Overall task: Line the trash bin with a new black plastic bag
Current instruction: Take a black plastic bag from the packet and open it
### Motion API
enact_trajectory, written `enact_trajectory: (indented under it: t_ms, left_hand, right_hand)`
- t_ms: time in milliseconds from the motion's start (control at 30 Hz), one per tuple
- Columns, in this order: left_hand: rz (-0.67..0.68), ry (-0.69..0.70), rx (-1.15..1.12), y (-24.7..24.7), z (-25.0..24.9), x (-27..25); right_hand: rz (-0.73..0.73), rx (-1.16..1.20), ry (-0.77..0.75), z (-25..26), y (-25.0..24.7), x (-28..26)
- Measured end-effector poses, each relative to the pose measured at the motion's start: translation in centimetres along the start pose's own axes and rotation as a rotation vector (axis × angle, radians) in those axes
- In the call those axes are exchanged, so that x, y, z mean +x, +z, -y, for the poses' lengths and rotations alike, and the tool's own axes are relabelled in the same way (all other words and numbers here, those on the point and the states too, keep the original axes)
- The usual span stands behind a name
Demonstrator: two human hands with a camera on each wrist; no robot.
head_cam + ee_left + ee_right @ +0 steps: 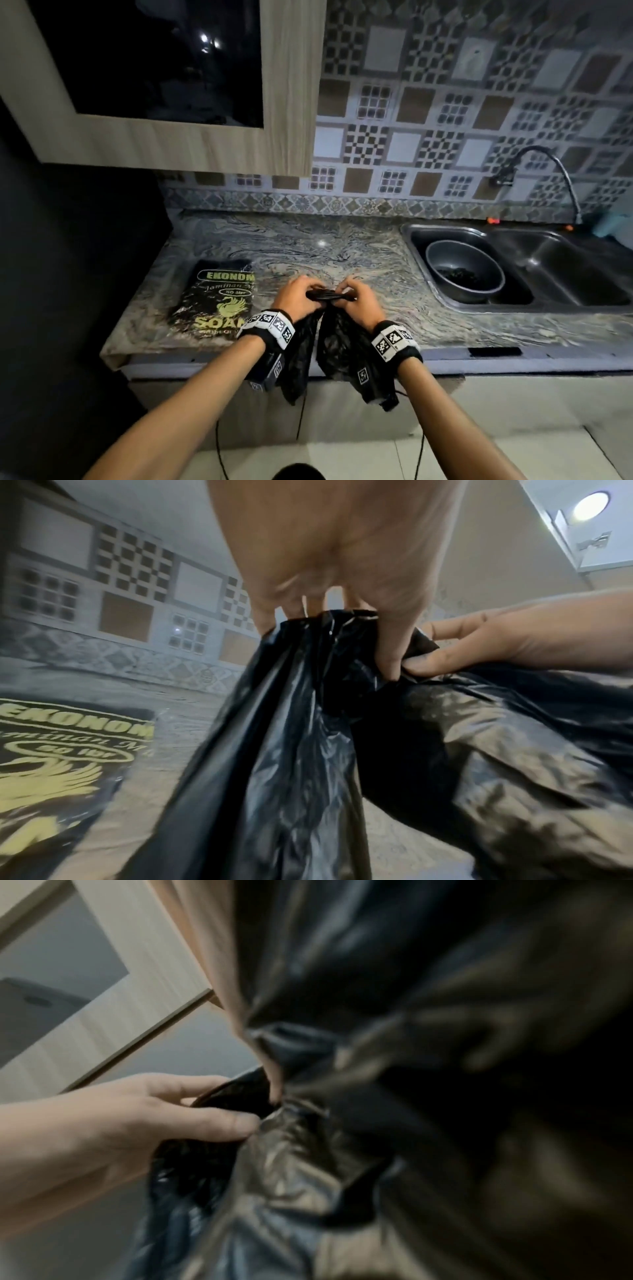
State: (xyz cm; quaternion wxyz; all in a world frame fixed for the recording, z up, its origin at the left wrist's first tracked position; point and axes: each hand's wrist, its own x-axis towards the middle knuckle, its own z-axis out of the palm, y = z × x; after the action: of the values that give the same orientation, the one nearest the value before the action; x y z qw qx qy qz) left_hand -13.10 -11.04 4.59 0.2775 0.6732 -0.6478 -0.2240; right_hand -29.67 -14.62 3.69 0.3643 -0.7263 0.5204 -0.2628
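A black plastic bag (329, 335) hangs between my two hands above the counter's front edge, its top edge bunched at my fingertips and its body drooping past my wrists. My left hand (297, 295) pinches the bag's rim (329, 631) from the left. My right hand (356, 297) pinches the same rim from the right, thumb against fingers (435, 664). In the right wrist view the bag (394, 1069) fills most of the picture, blurred, with my left hand (137, 1118) gripping it. No trash bin is in view.
A flat pack of black bags with gold print (215, 301) lies on the marbled counter (308, 246) to my left. A double steel sink (534, 301) on the right holds a grey bowl (464, 270). A tap (541, 178) and tiled wall stand behind, a wooden cabinet (164, 144) above left.
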Motion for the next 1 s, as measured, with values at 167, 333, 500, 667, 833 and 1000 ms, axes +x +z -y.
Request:
enact_trajectory:
  t_ms: [167,333,500,667,833,1000]
  left_hand:
    - [-0.183,-0.107,-0.03,-1.0,1.5,-3.7]
    - [-0.138,-0.33,-0.472,-2.3,1.6,-5.7]
    - [-0.25,-0.435,-0.828,-3.7,2.9,-6.8]
    - [-0.358,-0.361,-0.848,-5.6,4.5,-10.0]
    - [-0.267,-0.283,-0.793,-6.0,5.5,-14.8]
    - [-0.106,-0.273,-0.883,-4.8,6.2,-18.7]
  right_hand:
    - [-0.139,0.123,0.005,0.6,1.3,-1.2]
    - [-0.033,0.223,-0.129,3.6,3.2,-2.4]
    - [0.207,0.271,-0.144,6.0,5.3,-4.4]
    - [0.273,0.374,-0.056,7.8,6.2,-7.1]
    - [0.228,0.367,-0.109,8.7,7.6,-10.9]
    - [0.202,0.514,0.003,6.9,11.3,-15.4]
